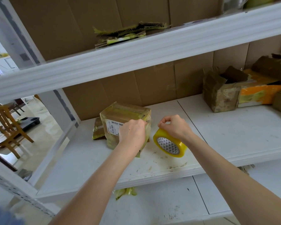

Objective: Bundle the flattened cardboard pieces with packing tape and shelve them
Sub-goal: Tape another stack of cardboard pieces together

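A flattened cardboard bundle (120,116), wrapped in yellowish tape and bearing a white label, lies on the white middle shelf (234,135). My left hand (132,133) rests on its right end, fingers curled at the top edge. My right hand (174,126) grips the top of a yellow packing tape roll (169,143) standing on the shelf just right of the bundle. A smaller taped cardboard piece (98,129) lies at the bundle's left side. A taped stack of flattened cardboard (128,34) sits on the upper shelf.
Torn open boxes (224,91), one with orange print, stand at the right of the middle shelf. Cardboard sheets line the back. A scrap of tape (125,192) lies on the lower shelf. Wooden chairs (8,125) stand beyond the left upright.
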Motion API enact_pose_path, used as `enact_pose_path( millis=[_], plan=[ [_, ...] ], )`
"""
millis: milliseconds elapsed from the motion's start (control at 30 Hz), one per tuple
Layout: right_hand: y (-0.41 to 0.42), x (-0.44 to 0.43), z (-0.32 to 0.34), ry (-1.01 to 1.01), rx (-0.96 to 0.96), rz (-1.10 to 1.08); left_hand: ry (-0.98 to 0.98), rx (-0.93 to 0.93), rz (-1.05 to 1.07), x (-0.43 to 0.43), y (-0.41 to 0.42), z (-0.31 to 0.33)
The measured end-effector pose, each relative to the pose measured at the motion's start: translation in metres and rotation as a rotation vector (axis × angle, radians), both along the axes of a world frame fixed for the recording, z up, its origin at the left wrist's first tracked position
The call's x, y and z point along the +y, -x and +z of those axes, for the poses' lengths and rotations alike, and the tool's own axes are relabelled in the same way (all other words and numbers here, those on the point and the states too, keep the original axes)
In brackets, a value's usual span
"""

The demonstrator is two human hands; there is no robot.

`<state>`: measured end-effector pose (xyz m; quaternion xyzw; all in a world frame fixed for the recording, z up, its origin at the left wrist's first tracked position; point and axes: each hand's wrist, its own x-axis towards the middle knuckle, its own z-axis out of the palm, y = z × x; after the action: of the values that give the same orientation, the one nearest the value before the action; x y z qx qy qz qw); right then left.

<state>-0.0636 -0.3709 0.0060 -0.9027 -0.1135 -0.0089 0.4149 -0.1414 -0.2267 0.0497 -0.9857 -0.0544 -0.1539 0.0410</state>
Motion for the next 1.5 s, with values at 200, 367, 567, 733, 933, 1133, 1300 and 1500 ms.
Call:
enact_pose_path(
  millis=[200, 367, 567, 733, 933, 1133, 1300, 1500],
  plan=[
    [0.005, -0.005, 0.004, -0.107, -0.005, -0.031, -0.071, 0.089, 0.085, 0.005, 0.0, -0.005],
    [0.002, -0.009, 0.001, -0.083, -0.032, -0.122, 0.005, 0.008, 0.047, 0.022, 0.015, -0.025],
    [0.001, -0.006, -0.025, -0.277, 0.076, -0.167, 0.352, -0.215, -0.05, 0.011, 0.031, -0.034],
    [-0.004, 0.002, -0.03, -0.326, 0.07, -0.213, 0.686, -0.468, 0.058, 0.039, 0.036, -0.025],
    [-0.002, 0.025, -0.039, -0.356, 0.095, -0.263, 0.971, -0.561, 0.403, 0.132, 0.042, -0.049],
    [-0.003, 0.046, -0.043, -0.357, 0.081, -0.383, 0.787, -0.202, 0.596, 0.217, 0.039, -0.104],
    [-0.005, 0.059, -0.044, -0.351, 0.051, -0.486, 0.701, -0.018, 0.535, 0.256, 0.03, -0.134],
    [-0.005, 0.061, -0.047, -0.376, 0.019, -0.591, 0.481, -0.404, 0.11, 0.221, 0.011, -0.088]
  ],
)
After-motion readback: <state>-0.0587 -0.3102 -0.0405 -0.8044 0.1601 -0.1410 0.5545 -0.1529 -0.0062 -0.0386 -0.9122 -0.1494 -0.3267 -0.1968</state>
